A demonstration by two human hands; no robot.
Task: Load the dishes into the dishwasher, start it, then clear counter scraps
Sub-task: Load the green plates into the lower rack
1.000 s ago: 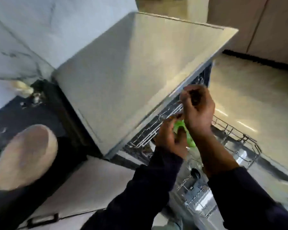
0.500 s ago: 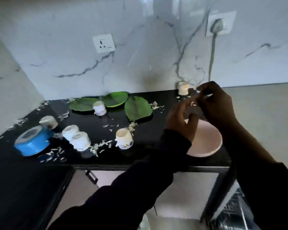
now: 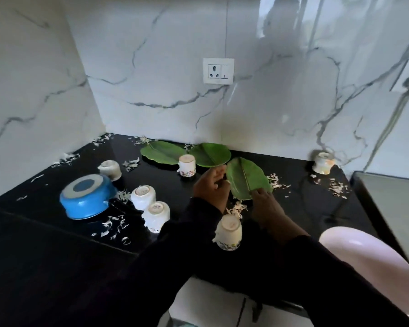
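Three green leaf-shaped plates lie on the black counter near the back wall. My left hand curls its fingers at the left edge of the nearest leaf plate. My right hand pinches that plate's near edge. The other two leaf plates lie behind it. Several white cups stand upside down, one just below my hands, another beside the plates. A blue bowl lies upside down at the left. White scraps are scattered over the counter.
A pink plate sits at the counter's front right corner. A grey surface adjoins the counter on the right. Another cup stands at the back right. A wall socket is on the marble backsplash.
My view swung from the open dishwasher rack, where my hands held a green item, to the counter. Both hands then moved from above the pink plate to the nearest leaf plate.
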